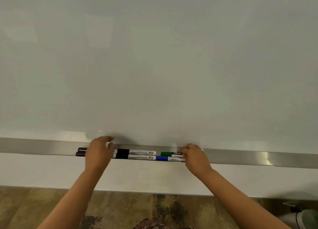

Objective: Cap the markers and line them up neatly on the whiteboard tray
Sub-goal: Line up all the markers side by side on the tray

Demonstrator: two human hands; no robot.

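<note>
A person stands at a whiteboard [154,65] with both hands on its metal tray [240,157]. Six markers lie in the tray in two rows, end to end. At the left end, two markers with black caps [81,151] stick out from under the left hand [99,153], which rests over them with its fingers loosely curled and partly spread; whether it grips anything cannot be told. In the middle lie two more black-capped markers [137,154], one behind the other, with their white barrels pointing right. Next to them are a green marker [169,153] in the back row and a blue marker [169,158] in the front row. The right hand [195,157] is closed narrowly around the right ends of these two, with its fingertips on the green one. Wooden floor [43,208] shows below the board.
</note>
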